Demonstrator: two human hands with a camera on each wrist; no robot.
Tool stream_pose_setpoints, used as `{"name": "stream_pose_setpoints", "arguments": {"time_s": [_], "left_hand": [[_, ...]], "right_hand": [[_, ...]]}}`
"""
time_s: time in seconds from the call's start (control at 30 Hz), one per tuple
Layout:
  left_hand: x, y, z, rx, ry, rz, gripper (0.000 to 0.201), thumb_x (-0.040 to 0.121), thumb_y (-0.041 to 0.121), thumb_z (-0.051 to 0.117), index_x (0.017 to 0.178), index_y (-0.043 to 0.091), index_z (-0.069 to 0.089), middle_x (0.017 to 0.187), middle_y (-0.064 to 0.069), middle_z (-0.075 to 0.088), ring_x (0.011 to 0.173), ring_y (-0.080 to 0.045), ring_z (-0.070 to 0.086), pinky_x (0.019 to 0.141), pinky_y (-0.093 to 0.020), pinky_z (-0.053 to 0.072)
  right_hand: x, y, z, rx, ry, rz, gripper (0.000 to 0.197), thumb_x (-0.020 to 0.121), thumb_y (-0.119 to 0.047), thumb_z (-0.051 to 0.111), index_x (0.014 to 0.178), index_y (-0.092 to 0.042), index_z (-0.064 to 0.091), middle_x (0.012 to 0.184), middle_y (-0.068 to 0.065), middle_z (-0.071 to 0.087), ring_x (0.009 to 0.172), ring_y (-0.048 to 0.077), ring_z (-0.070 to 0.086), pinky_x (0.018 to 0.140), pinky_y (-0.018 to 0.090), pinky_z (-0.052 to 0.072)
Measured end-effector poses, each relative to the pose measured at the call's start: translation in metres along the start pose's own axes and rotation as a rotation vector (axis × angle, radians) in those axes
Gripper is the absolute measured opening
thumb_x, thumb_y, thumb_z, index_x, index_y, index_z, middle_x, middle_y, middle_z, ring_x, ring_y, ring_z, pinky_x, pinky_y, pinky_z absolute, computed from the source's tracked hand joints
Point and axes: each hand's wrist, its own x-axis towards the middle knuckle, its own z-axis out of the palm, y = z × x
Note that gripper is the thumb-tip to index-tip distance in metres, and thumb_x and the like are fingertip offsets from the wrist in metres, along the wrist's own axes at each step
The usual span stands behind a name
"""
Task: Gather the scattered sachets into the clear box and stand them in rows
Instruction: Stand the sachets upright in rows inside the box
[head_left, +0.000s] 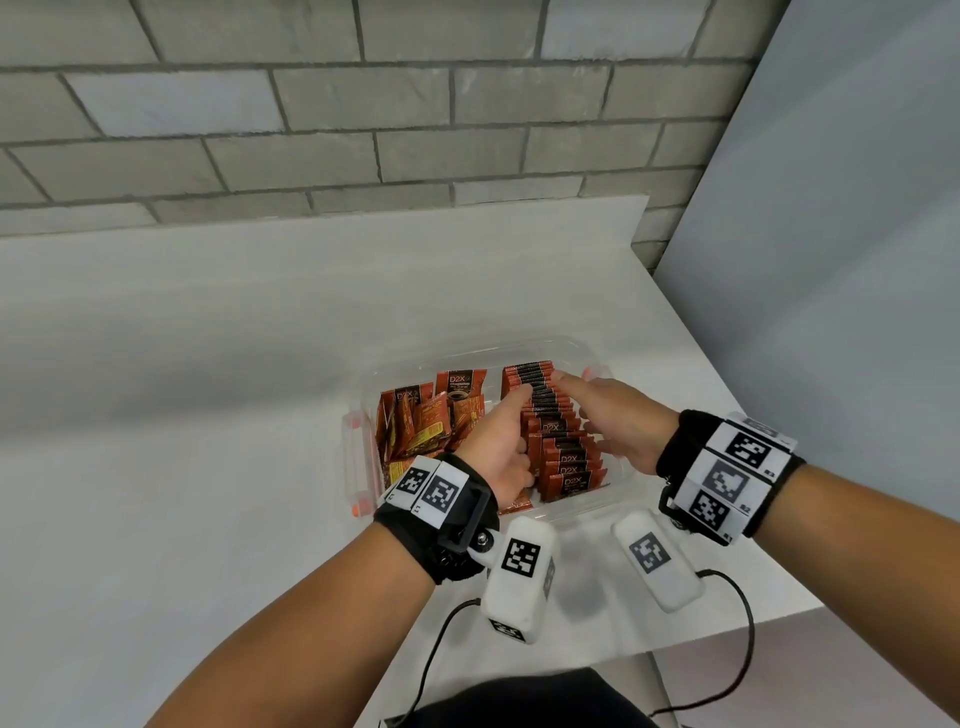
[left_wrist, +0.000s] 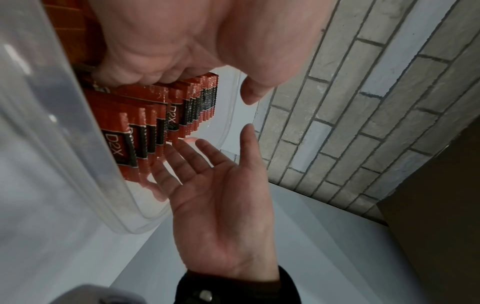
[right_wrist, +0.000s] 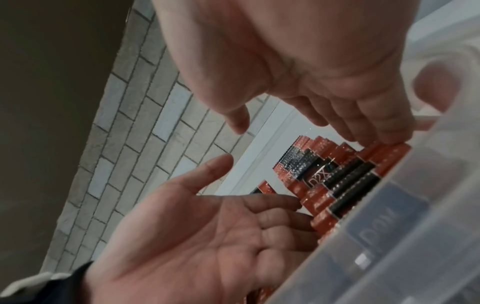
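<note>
White table (head_left: 208, 364), grey brick wall (head_left: 363, 104)

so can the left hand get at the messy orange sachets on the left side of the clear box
Probably yes: the left hand is already inside the clear plastic box, beside the jumbled orange sachets, with nothing covering them.
</note>
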Motion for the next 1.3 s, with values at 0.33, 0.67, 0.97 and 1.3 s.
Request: {"name": "stream_pose_setpoints", "arguments": {"time_s": [0.33, 0.67, 0.97, 1.3], "left_hand": [[0.001, -0.001, 0.000, 0.038, 0.019, -0.003, 0.075, 0.090, 0.056, 0.051, 0.150, 0.016, 0.029, 0.150, -0.022, 0.034, 0.137, -0.038, 0.036, 0.113, -0.055, 0.027], [0.003, 0.001, -0.001, 0.002, 0.016, 0.027, 0.039, 0.098, 0.043, 0.047, 0.119, 0.012, 0.055, 0.118, -0.015, 0.063, 0.108, -0.027, 0.061, 0.078, -0.039, 0.053], [-0.006, 0.007, 0.005, 0.000, 0.007, 0.022, 0.053, 0.099, 0.045, 0.045, 0.138, 0.009, 0.041, 0.129, -0.019, 0.057, 0.118, -0.031, 0.056, 0.103, -0.046, 0.043], [-0.003, 0.011, 0.005, -0.008, 0.026, 0.004, 0.055, 0.096, 0.050, 0.047, 0.132, 0.009, 0.050, 0.129, -0.019, 0.058, 0.119, -0.033, 0.056, 0.101, -0.046, 0.043]], "right_hand": [[0.004, 0.004, 0.003, -0.053, 0.031, -0.061, 0.045, 0.098, -0.049, 0.041, 0.122, -0.013, 0.052, 0.100, -0.004, 0.051, 0.084, 0.005, 0.047, 0.071, 0.023, 0.035], [0.011, 0.009, 0.003, 0.021, -0.025, -0.028, 0.033, 0.099, -0.046, 0.039, 0.087, -0.022, 0.057, 0.086, -0.009, 0.061, 0.077, 0.002, 0.053, 0.076, 0.023, 0.038], [0.011, 0.008, 0.007, 0.073, -0.072, 0.029, 0.045, 0.096, -0.054, 0.040, 0.110, -0.018, 0.063, 0.102, 0.002, 0.070, 0.093, 0.016, 0.064, 0.084, 0.035, 0.049], [0.012, 0.002, 0.007, 0.083, -0.066, 0.051, 0.041, 0.095, -0.056, 0.039, 0.106, -0.023, 0.062, 0.109, 0.003, 0.068, 0.102, 0.018, 0.061, 0.098, 0.045, 0.044]]}}
